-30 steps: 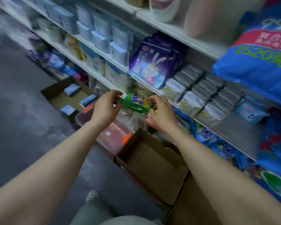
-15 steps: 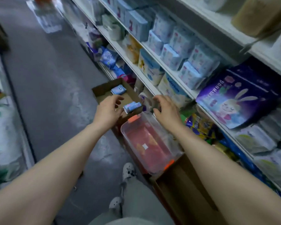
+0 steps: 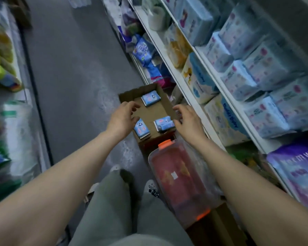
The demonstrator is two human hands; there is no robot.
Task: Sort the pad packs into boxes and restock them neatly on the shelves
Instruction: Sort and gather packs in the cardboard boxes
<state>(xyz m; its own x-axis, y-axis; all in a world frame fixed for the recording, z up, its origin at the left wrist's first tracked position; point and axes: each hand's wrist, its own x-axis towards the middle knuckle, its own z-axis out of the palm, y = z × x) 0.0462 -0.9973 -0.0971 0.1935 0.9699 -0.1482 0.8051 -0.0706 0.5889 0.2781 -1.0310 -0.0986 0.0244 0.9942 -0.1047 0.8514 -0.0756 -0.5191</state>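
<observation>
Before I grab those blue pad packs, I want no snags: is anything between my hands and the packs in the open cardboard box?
Nothing visible blocks them. The left hand hovers by the near-left pack, the right hand by the near-right pack. The cardboard box is open-topped; a third pack lies farther back.

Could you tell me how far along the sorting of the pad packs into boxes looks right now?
Early, it seems. Done: three blue pad packs lie loose in the open cardboard box on the floor, with bare bottom showing between them. In hand: nothing; the left hand and right hand reach over the box, fingers loosely spread. Left: filling the box and restocking the shelves.
</observation>
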